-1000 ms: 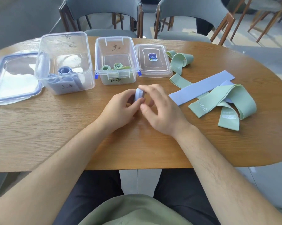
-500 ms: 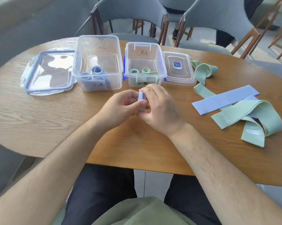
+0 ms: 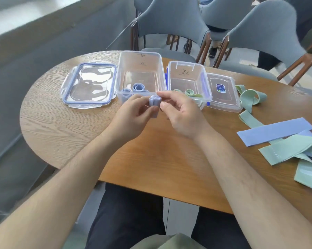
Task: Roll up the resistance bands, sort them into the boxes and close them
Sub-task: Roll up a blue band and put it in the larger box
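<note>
Head view: a person's two hands meet above the oval wooden table [image 3: 151,159], just in front of two open clear plastic boxes
Rolled lilac-blue resistance band [image 3: 154,105]: held off the table between both hands, near the taller box's front wall; its coil looks tight
Left hand [image 3: 131,115]: thumb and curled fingers grip the roll's lower part
Right hand [image 3: 182,112]: thumb and forefinger pinch the roll's upper end; the rest loosely curled
Taller clear box [image 3: 140,69]: holds blue rolls [image 3: 138,87]; probably this roll's home; the lower clear box [image 3: 187,72] holds green rolls [image 3: 189,92]
Doing it well: pinch across the loose tail so the coil cannot spring; lower it against a neighbouring roll or wall; release only once wedged
Waiting: flat blue band [image 3: 275,131] and loose green bands [image 3: 295,151] lie unrolled at right
</note>
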Demonstrator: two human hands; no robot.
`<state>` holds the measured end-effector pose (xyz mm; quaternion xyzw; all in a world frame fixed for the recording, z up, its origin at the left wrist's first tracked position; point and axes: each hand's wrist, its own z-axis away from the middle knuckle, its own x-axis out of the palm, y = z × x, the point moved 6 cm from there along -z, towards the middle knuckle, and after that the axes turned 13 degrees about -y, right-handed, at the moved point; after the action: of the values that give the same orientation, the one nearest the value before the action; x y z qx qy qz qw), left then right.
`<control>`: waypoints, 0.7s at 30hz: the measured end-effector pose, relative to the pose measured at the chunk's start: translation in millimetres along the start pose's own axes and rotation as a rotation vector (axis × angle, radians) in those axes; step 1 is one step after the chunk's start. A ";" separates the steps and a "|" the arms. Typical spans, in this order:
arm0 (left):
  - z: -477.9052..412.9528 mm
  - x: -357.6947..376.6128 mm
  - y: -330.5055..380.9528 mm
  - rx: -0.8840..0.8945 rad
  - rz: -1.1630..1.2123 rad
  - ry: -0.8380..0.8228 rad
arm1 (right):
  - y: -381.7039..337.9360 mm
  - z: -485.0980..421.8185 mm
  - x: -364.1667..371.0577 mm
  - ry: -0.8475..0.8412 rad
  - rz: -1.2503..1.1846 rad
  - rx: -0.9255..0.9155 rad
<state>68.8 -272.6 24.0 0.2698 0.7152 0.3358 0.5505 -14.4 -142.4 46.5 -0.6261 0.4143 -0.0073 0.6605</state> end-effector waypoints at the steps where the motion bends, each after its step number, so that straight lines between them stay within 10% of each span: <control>1: -1.5 -4.3 0.5 0.008 -0.012 0.022 | -3.6 -6.7 -1.4 0.007 0.001 0.003; 13: -42.4 -55.0 15.4 0.034 -0.001 0.227 | -41.1 -83.6 -34.8 -0.113 0.446 0.014; 21: -85.3 -54.9 3.8 -0.119 -0.261 0.008 | -20.9 -116.9 -35.8 -0.150 0.789 0.180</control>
<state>-0.2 -327.3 74.7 0.1401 0.7252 0.3038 0.6018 -92.4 -223.9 98.1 -0.3580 0.5709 0.2560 0.6931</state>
